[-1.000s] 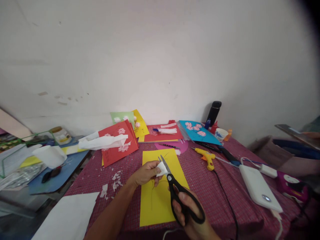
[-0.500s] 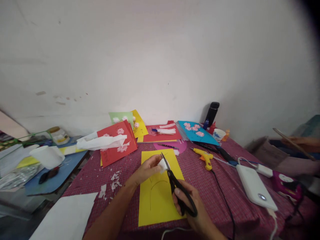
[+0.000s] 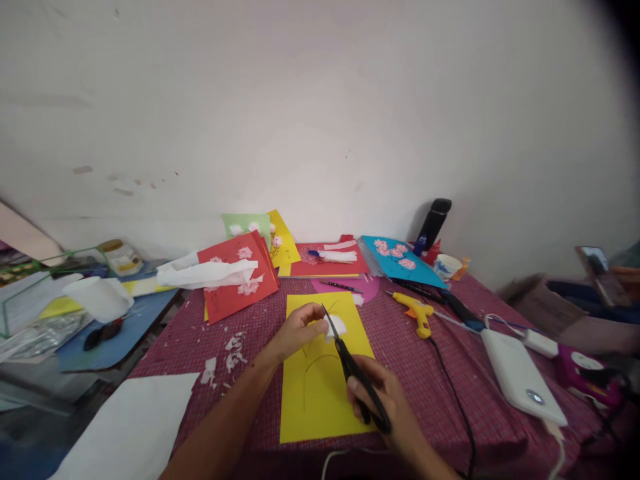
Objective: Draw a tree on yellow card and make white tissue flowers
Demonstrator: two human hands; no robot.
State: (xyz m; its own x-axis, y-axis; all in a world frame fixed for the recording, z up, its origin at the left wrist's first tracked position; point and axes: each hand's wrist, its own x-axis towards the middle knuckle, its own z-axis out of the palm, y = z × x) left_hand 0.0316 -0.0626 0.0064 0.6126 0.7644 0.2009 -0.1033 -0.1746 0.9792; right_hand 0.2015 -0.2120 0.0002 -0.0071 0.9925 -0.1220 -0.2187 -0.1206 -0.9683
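Note:
My left hand (image 3: 301, 329) pinches a small piece of white paper (image 3: 337, 326) above the upper part of a yellow sheet (image 3: 320, 413). In my right hand (image 3: 376, 393) is a pair of black-handled scissors (image 3: 350, 363), fingers through the loops. The blades point up and away, beside the white paper and near my left fingertips; whether they touch it I cannot tell. Thin curved lines are drawn on the yellow sheet, which lies flat on the checkered tablecloth (image 3: 260, 407).
White scraps (image 3: 234, 353) and a white sheet (image 3: 135, 427) lie left. Red cards (image 3: 230, 300) and a blue card (image 3: 425, 270) with paper flowers stand behind. At right are a yellow glue gun (image 3: 417, 312) with its cord and a white power bank (image 3: 523, 373). Another person's hand holds a phone (image 3: 600, 273).
The view has shifted slightly. The scissor handles look closer together than before, and the white paper shows more to the right of the blades. At far right, the phone has turned its screen into view.

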